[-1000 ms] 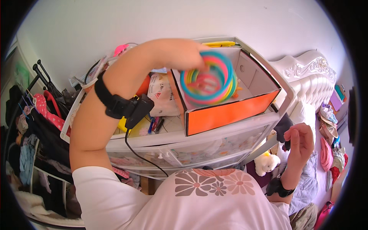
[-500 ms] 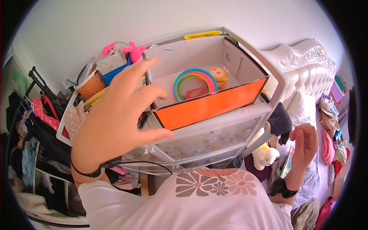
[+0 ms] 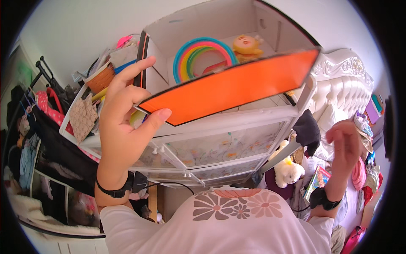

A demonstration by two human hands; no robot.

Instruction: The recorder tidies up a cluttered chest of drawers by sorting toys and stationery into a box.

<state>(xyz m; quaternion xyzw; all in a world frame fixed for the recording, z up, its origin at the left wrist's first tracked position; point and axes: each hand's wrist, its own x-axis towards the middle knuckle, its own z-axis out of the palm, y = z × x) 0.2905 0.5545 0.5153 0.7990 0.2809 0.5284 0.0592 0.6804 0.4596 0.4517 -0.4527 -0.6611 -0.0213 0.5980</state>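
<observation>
Rings (image 3: 182,59) inside, my left hand (image 3: 127,112) pinches the box (image 3: 230,89) near left — seemingly not yet set down. My right hand (image 3: 346,139) — grip unclear.

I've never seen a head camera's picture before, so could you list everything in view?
Cabinet: one, white, centre
Box: one, orange-fronted, over cabinet
Rings: several, multicoloured, inside box
Toy figure: one, yellow, inside box
Basket: one, orange, left of box
Plush toy: one, white, right of cabinet
Headboard: one, cream, right
Clothes: many, mixed, both sides
Wristbands: two, black, lower left and right
Shirt: one, pale, bottom
Left hand: one, bare, gripping box's corner
Right hand: one, bare, right, away from box
</observation>
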